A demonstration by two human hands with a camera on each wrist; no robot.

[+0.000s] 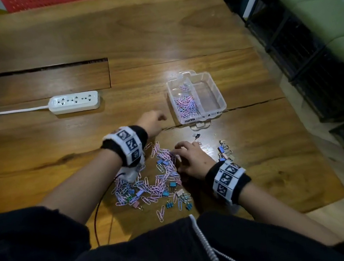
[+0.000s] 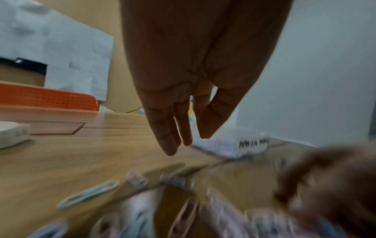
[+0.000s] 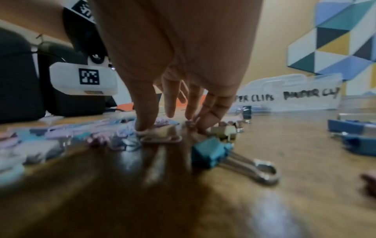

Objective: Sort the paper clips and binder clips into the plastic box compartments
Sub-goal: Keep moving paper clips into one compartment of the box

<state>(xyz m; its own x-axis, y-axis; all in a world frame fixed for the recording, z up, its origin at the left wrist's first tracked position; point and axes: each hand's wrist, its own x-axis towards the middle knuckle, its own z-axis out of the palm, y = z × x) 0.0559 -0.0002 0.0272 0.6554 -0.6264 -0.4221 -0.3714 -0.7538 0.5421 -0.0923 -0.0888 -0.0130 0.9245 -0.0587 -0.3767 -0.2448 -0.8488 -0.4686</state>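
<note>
Paper clips (image 1: 163, 174), thin pastel wire loops, lie under the right hand's (image 1: 188, 159) spread, empty grip.

Head view steeply down; 2 low wrist views sharing the plastic box (image 1: 196, 97)

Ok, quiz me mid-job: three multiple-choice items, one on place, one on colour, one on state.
1. Where does the power strip lie from the box?
A. To its left
B. To its right
C. Inside it

2. What colours are the paper clips in the box?
A. Red and green
B. Pink and blue
C. Black

3. What is in the box's right compartment?
A. Binder clips
B. Paper clips
C. Nothing

Answers:
1 A: the head view shows the strip well left of the box.
2 B: the heap is pastel pink and blue.
3 C: only its clear floor shows.
</note>
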